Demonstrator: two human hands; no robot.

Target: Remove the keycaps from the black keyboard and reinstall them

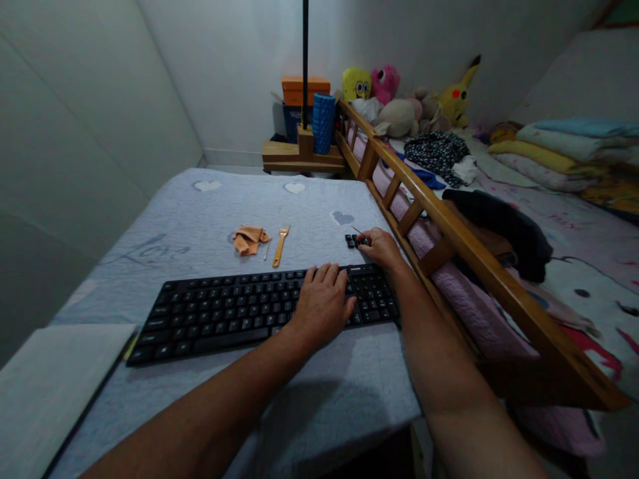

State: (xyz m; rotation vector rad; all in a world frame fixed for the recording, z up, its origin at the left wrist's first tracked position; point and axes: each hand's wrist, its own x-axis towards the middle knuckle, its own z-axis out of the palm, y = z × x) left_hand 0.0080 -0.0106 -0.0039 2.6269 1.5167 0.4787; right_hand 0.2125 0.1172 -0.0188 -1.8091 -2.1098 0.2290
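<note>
A black keyboard lies across the cloth-covered table in front of me. My left hand rests flat on its right-centre keys, fingers stretched out and holding nothing. Just past the keyboard's far right corner, my right hand has its fingers pinched together. A thin stick pokes out from them to the left; its kind is too small to tell. Several loose black keycaps sit in a small group at those fingertips, partly hidden by them. Beyond the keyboard lie a crumpled orange cloth, a cotton swab and a yellow-handled brush.
A wooden bed rail runs close along the table's right side, beside my right arm. Past it is a bed with plush toys and folded bedding. A white flat item lies at the near left. A blue roller stands behind.
</note>
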